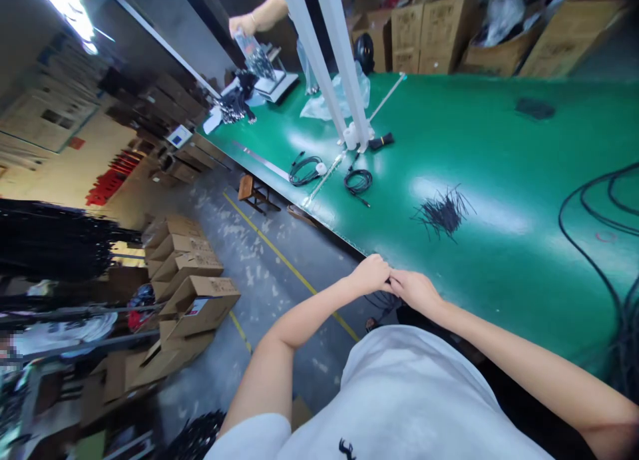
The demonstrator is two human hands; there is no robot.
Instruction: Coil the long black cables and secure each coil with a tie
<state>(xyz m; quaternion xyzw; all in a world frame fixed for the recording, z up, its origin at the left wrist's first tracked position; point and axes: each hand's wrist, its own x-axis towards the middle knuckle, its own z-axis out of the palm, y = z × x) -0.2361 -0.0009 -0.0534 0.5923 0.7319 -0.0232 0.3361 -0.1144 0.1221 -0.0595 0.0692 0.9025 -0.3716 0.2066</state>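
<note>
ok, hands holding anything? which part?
Left hand and right hand meet at the table edge, pinching a thin black cable; exact hold point hidden.

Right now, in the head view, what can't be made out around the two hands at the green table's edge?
- What the left hand and right hand pinch: hidden by the closed fingers; dark thin cable loops hang below.
- Loops' lower part: hidden behind the white shirt.
- Pile of short black ties: too small to count.
- Long black cable: cut off by the right edge.
- Another person's hand: the body is cut off by the top edge.
</note>
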